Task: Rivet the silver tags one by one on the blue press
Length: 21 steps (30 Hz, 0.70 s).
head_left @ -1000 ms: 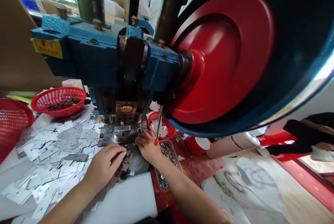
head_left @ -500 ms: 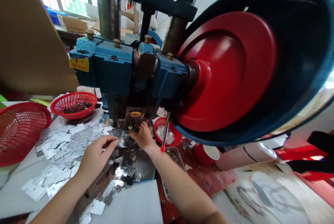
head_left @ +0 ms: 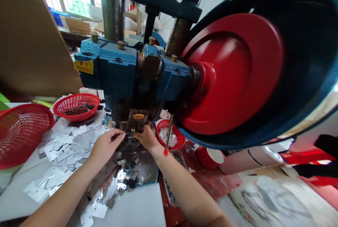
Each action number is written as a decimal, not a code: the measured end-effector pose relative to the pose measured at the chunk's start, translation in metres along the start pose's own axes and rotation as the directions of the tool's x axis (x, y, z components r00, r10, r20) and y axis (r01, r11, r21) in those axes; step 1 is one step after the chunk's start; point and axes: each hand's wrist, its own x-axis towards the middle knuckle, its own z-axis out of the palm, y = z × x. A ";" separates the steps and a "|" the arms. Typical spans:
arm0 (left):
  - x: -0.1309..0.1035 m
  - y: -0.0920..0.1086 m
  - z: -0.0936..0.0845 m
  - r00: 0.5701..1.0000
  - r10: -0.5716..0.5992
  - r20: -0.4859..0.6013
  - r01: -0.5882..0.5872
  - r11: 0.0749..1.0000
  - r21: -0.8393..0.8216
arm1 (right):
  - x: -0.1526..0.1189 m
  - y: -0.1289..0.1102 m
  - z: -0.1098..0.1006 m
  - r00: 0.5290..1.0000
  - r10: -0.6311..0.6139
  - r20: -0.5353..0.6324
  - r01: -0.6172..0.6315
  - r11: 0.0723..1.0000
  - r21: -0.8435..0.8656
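Bearing a yellow label [head_left: 83,67] — unreadable — the press [head_left: 116,75] faces both hands [head_left: 107,145] [head_left: 148,138].

Bare forearms [head_left: 182,184], bare hands [head_left: 107,146]

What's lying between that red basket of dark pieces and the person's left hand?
In the head view, loose, flat silvery pieces lie strewn between the red basket and the left hand.

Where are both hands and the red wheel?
Left hand [head_left: 106,145]: head view, on the back of the hand.
Right hand [head_left: 148,139]: head view, on the back of the hand.
Red wheel [head_left: 237,79]: head view, on its front face, right of the hub.
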 end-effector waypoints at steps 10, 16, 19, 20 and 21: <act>0.016 0.009 0.012 0.998 0.051 0.036 -0.056 0.986 0.160 | -0.031 -0.001 -0.006 0.973 -0.185 -0.140 0.152 0.963 -0.221; 0.021 0.002 0.020 0.994 0.109 0.011 -0.109 0.969 0.222 | -0.036 -0.005 -0.011 0.970 -0.238 -0.051 0.196 0.888 -0.416; 0.022 -0.004 0.021 0.989 0.151 -0.004 -0.146 0.960 0.239 | -0.037 -0.005 -0.012 0.966 -0.255 -0.041 0.212 0.874 -0.438; 0.023 -0.005 0.022 0.987 0.162 -0.009 -0.155 0.958 0.242 | -0.037 -0.005 -0.012 0.963 -0.266 -0.039 0.222 0.869 -0.441; 0.023 -0.006 0.022 0.985 0.172 -0.013 -0.164 0.956 0.244 | -0.037 -0.005 -0.012 0.960 -0.278 -0.035 0.234 0.864 -0.446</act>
